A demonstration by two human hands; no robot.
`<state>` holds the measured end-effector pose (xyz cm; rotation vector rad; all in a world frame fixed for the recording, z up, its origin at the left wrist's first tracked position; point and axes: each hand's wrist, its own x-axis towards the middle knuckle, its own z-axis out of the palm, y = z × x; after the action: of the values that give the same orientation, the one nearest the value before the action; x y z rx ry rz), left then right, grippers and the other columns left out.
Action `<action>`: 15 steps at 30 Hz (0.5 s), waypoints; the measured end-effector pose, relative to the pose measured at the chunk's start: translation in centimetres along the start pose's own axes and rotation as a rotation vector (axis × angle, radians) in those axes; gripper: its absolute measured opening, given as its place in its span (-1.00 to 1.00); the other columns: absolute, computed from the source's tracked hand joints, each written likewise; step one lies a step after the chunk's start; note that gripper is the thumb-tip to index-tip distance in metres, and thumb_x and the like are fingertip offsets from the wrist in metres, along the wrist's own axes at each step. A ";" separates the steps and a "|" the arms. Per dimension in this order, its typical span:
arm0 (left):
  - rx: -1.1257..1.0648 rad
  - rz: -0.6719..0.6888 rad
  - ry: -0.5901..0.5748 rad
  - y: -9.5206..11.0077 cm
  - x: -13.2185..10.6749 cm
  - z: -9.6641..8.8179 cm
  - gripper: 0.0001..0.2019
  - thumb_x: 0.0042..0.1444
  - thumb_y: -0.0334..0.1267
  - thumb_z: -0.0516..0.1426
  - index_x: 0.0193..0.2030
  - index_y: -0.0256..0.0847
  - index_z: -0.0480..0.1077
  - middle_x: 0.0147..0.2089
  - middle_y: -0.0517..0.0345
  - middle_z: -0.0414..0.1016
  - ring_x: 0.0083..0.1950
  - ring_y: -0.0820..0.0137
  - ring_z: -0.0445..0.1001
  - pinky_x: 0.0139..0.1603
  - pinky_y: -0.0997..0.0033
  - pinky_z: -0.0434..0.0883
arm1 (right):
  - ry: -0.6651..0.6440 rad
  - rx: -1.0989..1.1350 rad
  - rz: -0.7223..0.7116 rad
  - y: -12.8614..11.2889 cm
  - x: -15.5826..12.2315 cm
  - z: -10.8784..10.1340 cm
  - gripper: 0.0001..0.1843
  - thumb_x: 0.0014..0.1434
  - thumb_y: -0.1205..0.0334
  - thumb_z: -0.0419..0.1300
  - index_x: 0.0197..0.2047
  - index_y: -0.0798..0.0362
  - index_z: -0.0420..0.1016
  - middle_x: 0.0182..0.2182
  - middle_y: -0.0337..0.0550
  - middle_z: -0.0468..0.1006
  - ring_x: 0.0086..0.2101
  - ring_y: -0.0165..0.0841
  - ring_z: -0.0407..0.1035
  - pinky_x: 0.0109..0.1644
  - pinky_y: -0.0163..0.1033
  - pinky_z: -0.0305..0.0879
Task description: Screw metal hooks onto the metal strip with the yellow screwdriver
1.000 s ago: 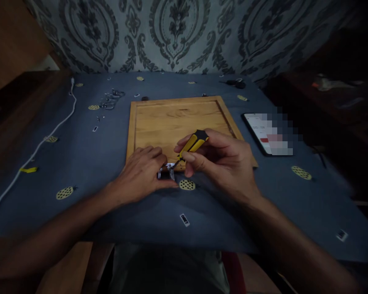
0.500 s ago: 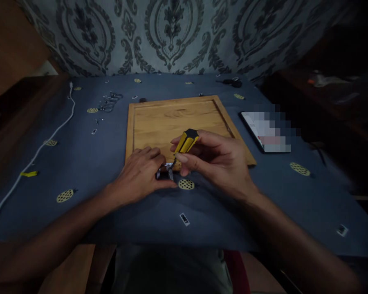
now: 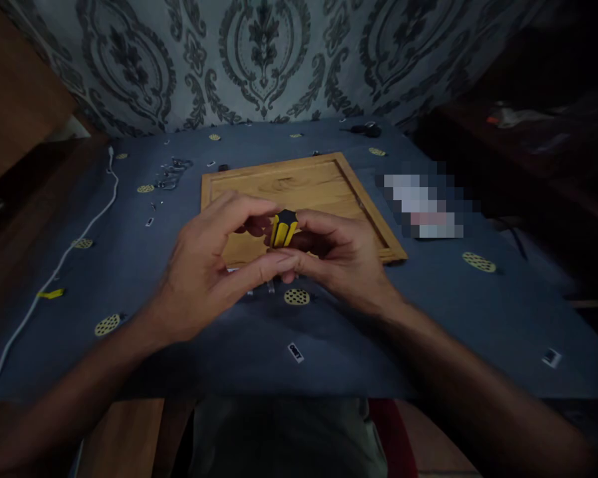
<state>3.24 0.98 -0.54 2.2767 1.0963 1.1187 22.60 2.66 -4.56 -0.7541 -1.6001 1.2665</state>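
Note:
A screwdriver (image 3: 284,230) with a yellow and black handle stands upright between both hands, over the near edge of a framed wooden panel (image 3: 355,192). My right hand (image 3: 346,255) is closed on it, fingers behind and thumb in front. My left hand (image 3: 206,262) curves round from the other side, its thumb and fingers meeting at the handle. The screwdriver's shaft and tip are hidden. Below the left thumb, a bit of a small shiny metal piece (image 3: 271,287) shows at the panel's near edge; the hand covers most of it.
Several metal pieces (image 3: 173,174) lie back left on the blue patterned tablecloth (image 3: 379,352). A white cable (image 3: 54,265) runs down the left side. To the right is a blurred-out phone (image 3: 423,206). A dark object (image 3: 366,129) lies at the back, before the patterned curtain (image 3: 264,60).
My left hand has left the metal piece and risen to the screwdriver. My right hand has brought the screwdriver slightly left and more upright. The view has shifted a little.

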 end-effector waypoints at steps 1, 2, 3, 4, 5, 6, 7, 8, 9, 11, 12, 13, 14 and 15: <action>0.010 0.017 0.003 0.4 0.2 0.1 -0.81 0.26 -0.10 0.29 -0.04 -0.05 0.49 -0.12 0.22 0.56 -0.09 0.33 0.54 -0.02 0.24 0.54 | -0.006 0.002 -0.008 0.1 0.0 0.0 -0.58 0.11 -0.18 0.45 -0.25 0.01 0.57 -0.45 -0.32 0.54 -0.54 -0.47 0.46 -0.45 -0.32 0.44; 0.025 0.023 0.005 0.6 0.4 0.3 -0.85 0.26 -0.14 0.29 -0.07 -0.04 0.50 -0.15 0.23 0.56 -0.10 0.34 0.54 -0.03 0.24 0.54 | -0.011 0.008 -0.018 0.2 0.0 0.0 -0.57 0.12 -0.18 0.44 -0.26 0.01 0.56 -0.47 -0.33 0.52 -0.54 -0.46 0.46 -0.45 -0.32 0.43; 0.037 0.023 0.010 0.6 0.5 0.4 -0.89 0.26 -0.17 0.28 -0.11 -0.04 0.50 -0.18 0.23 0.55 -0.11 0.34 0.53 -0.05 0.23 0.54 | -0.017 0.014 -0.026 0.2 0.0 0.0 -0.57 0.13 -0.19 0.43 -0.27 0.02 0.55 -0.47 -0.32 0.51 -0.55 -0.47 0.45 -0.45 -0.32 0.43; 0.045 0.015 0.022 0.5 0.6 0.6 -0.93 0.27 -0.19 0.27 -0.15 -0.05 0.50 -0.20 0.23 0.54 -0.12 0.34 0.52 -0.06 0.23 0.53 | -0.023 0.019 -0.035 0.2 0.1 0.1 -0.57 0.14 -0.19 0.43 -0.28 0.03 0.54 -0.45 -0.32 0.52 -0.55 -0.47 0.45 -0.46 -0.33 0.42; 0.049 0.005 0.034 0.4 0.6 0.7 -0.95 0.28 -0.19 0.27 -0.18 -0.06 0.50 -0.22 0.22 0.53 -0.14 0.34 0.51 -0.07 0.23 0.53 | -0.030 0.020 -0.041 0.2 0.2 0.0 -0.57 0.14 -0.18 0.42 -0.28 0.04 0.54 -0.43 -0.31 0.52 -0.55 -0.48 0.45 -0.46 -0.33 0.41; 0.051 -0.006 0.041 0.2 0.7 0.7 -0.93 0.28 -0.19 0.26 -0.21 -0.07 0.49 -0.23 0.21 0.52 -0.15 0.34 0.51 -0.09 0.23 0.52 | -0.038 0.012 -0.046 0.1 0.2 0.0 -0.58 0.15 -0.17 0.42 -0.29 0.04 0.54 -0.42 -0.30 0.52 -0.54 -0.48 0.45 -0.47 -0.33 0.39; 0.052 -0.014 0.046 0.1 0.7 0.8 -0.91 0.29 -0.17 0.26 -0.23 -0.08 0.48 -0.25 0.20 0.51 -0.17 0.34 0.50 -0.11 0.24 0.51 | -0.050 -0.010 -0.050 0.1 0.3 -0.1 -0.59 0.15 -0.15 0.43 -0.29 0.04 0.54 -0.41 -0.30 0.51 -0.54 -0.48 0.44 -0.47 -0.34 0.38; 0.054 -0.016 0.051 -0.1 0.7 0.8 -0.88 0.29 -0.15 0.25 -0.24 -0.09 0.47 -0.25 0.19 0.51 -0.19 0.35 0.49 -0.13 0.25 0.50 | -0.063 -0.046 -0.053 0.0 0.3 -0.3 -0.62 0.14 -0.11 0.44 -0.30 0.04 0.55 -0.42 -0.30 0.49 -0.53 -0.49 0.42 -0.47 -0.34 0.36; 0.054 -0.018 0.059 -0.2 0.7 0.8 -0.86 0.29 -0.13 0.25 -0.25 -0.10 0.46 -0.26 0.19 0.51 -0.20 0.35 0.48 -0.14 0.26 0.49 | -0.081 -0.090 -0.055 0.1 0.3 -0.6 -0.65 0.14 -0.06 0.45 -0.29 0.05 0.56 -0.42 -0.30 0.48 -0.51 -0.49 0.40 -0.47 -0.35 0.34; 0.048 -0.023 0.066 -0.3 0.8 0.7 -0.83 0.30 -0.10 0.24 -0.24 -0.12 0.45 -0.27 0.19 0.51 -0.22 0.37 0.48 -0.15 0.29 0.47 | -0.122 -0.176 -0.049 0.6 0.1 -1.2 -0.76 0.16 0.07 0.44 -0.26 0.05 0.60 -0.40 -0.28 0.50 -0.50 -0.50 0.37 -0.46 -0.37 0.31; 0.044 -0.026 0.069 -0.3 0.7 0.7 -0.82 0.30 -0.09 0.24 -0.24 -0.13 0.45 -0.28 0.19 0.51 -0.22 0.37 0.48 -0.15 0.30 0.46 | -0.148 -0.205 -0.036 1.0 -0.1 -1.5 -0.82 0.19 0.13 0.40 -0.22 0.06 0.62 -0.35 -0.26 0.53 -0.49 -0.50 0.37 -0.46 -0.37 0.30; 0.040 -0.028 0.068 -0.3 0.7 0.7 -0.81 0.30 -0.08 0.23 -0.24 -0.13 0.45 -0.28 0.19 0.52 -0.22 0.37 0.48 -0.15 0.30 0.46 | -0.162 -0.218 -0.023 1.6 -0.4 -1.8 -0.84 0.23 0.18 0.34 -0.17 0.07 0.63 -0.31 -0.22 0.55 -0.49 -0.50 0.38 -0.46 -0.37 0.30; 0.038 -0.030 0.066 -0.3 0.7 0.7 -0.81 0.30 -0.08 0.23 -0.24 -0.13 0.45 -0.28 0.19 0.52 -0.22 0.36 0.48 -0.15 0.30 0.46 | -0.168 -0.235 -0.004 2.2 -0.7 -2.1 -0.83 0.26 0.20 0.29 -0.14 0.08 0.64 -0.28 -0.19 0.58 -0.46 -0.48 0.41 -0.43 -0.35 0.33; 0.036 -0.029 0.064 -0.4 0.6 0.7 -0.81 0.30 -0.08 0.23 -0.25 -0.13 0.45 -0.27 0.19 0.52 -0.21 0.36 0.48 -0.14 0.31 0.45 | -0.151 -0.259 -0.014 2.9 -0.9 -2.2 -0.82 0.26 0.21 0.28 -0.11 0.08 0.65 -0.29 -0.17 0.59 -0.42 -0.43 0.44 -0.39 -0.32 0.37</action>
<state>3.84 1.70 -0.87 2.2590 1.1798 1.1767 24.80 3.53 -7.56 -0.8192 -1.9147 1.1409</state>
